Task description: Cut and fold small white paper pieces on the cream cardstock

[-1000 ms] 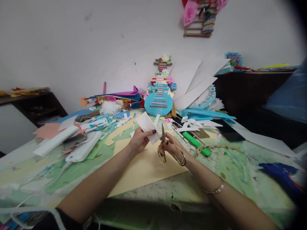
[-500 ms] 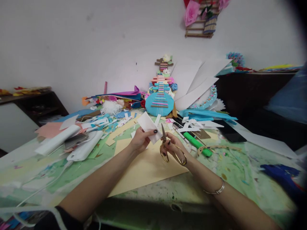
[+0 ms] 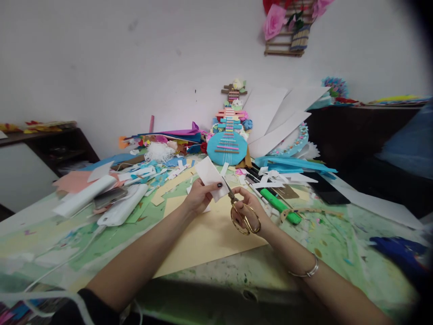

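Note:
My left hand [image 3: 199, 197] pinches a piece of white paper [image 3: 210, 175] between thumb and fingers, above the table. In my right hand [image 3: 251, 204] are gold-handled scissors [image 3: 249, 221], with fingers through the loops. The scissor blades point up and to the left, at the right edge of the paper, and their handles are close together. Whether the blades touch the paper I cannot tell. Below both hands lies a sheet of cream card [image 3: 206, 241].
A blue paper lute [image 3: 227, 149] leans against the wall ahead. Right of my hands lie a green tube [image 3: 280, 205], pens and a black phone [image 3: 325, 188]. To the left are a white power strip [image 3: 123, 205] with a cable and several paper scraps.
The scissors have closed: their loops have come together and the blades have tilted further left along the paper's edge. My left hand still holds the paper. The view has shifted slightly.

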The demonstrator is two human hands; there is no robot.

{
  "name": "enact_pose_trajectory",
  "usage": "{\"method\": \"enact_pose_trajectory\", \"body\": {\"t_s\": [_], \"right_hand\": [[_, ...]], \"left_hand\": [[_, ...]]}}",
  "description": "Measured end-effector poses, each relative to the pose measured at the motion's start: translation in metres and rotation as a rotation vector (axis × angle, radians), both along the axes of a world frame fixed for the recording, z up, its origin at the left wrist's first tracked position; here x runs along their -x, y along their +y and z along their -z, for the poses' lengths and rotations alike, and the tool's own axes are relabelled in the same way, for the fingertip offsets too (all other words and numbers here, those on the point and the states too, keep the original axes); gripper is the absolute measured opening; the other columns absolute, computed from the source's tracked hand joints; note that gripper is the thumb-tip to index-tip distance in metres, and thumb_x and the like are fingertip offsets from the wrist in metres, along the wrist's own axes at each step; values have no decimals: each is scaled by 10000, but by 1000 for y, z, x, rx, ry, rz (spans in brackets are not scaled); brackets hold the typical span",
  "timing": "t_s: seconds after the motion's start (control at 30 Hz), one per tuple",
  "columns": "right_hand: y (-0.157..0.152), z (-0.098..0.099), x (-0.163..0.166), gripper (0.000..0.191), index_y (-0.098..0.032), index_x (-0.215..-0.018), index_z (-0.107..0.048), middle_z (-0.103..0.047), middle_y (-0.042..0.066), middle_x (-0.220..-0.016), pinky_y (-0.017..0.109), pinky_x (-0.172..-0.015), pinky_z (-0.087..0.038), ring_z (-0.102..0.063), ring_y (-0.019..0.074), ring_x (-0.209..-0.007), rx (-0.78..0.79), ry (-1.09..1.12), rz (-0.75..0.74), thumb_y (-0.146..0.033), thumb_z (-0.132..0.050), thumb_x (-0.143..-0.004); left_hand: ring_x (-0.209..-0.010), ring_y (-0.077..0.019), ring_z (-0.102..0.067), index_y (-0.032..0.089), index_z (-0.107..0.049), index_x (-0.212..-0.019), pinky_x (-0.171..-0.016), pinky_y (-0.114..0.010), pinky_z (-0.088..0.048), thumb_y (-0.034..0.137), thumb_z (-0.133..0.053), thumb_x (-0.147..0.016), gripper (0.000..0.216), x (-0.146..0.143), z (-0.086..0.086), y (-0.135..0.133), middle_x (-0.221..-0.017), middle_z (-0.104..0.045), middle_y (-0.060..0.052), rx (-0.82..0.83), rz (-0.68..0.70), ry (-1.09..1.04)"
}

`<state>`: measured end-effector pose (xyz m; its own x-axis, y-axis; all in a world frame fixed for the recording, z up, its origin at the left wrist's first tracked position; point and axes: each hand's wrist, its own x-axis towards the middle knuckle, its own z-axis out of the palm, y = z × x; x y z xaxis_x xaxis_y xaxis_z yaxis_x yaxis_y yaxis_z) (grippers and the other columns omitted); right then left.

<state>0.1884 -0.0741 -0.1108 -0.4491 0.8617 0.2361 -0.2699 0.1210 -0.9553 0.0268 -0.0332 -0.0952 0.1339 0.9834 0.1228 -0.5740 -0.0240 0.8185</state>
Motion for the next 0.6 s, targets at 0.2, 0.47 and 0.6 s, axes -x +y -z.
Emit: {"method": "enact_pose_trajectory", "body": {"t_s": [0.2,0.47,0.6], "right_hand": [[1,4,-1,541,-175,-884,-466,-452,-88,-388,168,-291,-266,-291,47,-236,-51,-80,5,-700,-493,-752],[0,1,-1,611,-178,-817,-448,-442,-86,-410,175,-298,-227,-283,44,-250,-35,-115,23,-775,-468,-692],[2,6,-3,590,-178,-794,-445,-476,-69,-440,186,-321,-270,-347,56,-270,-36,-89,-25,-763,-449,-718]], "left_hand": [[-657,-119,-626,98,-673,-783,-631,-216,-477,120,-823,-508,314,1,1,0,-740,-708,-33,-11,28,17],[-710,-138,-638,101,-683,-804,-679,-240,-481,120,-817,-514,320,2,1,1,-796,-713,-47,-29,27,27],[-699,-136,-637,97,-679,-788,-668,-235,-489,118,-825,-500,323,1,-1,-1,-774,-711,-43,-34,24,33]]}}
